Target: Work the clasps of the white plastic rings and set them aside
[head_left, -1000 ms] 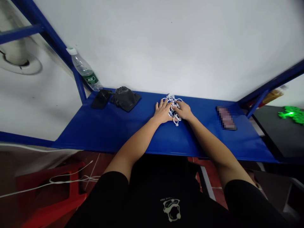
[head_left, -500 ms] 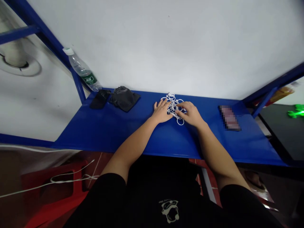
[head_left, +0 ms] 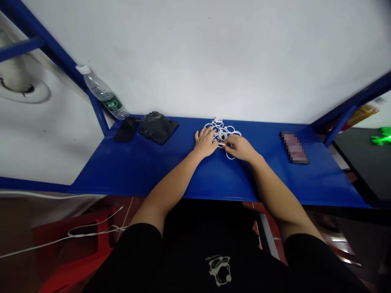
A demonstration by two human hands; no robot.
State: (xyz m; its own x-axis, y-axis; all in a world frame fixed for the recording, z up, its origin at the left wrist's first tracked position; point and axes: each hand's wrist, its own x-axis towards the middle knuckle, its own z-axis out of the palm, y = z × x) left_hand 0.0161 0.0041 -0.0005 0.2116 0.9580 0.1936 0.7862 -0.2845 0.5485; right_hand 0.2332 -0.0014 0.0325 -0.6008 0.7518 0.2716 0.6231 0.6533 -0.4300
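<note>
White rings (head_left: 223, 136) have spread rightward since a second ago, lying near the middle of the bench's (head_left: 143, 171) back edge. Our left grip (head_left: 205, 142) splays over their left side; our right grip (head_left: 241, 149) bends half closed at their right front, and we cannot tell whether it pinches one. Both cover part of the pile. Leftward we see a dark pouch (head_left: 158, 128), a black flat object (head_left: 126, 129) and, at the back left corner, a bottle (head_left: 105, 95); a pixelated object (head_left: 295, 147) lies toward the right edge.
</note>
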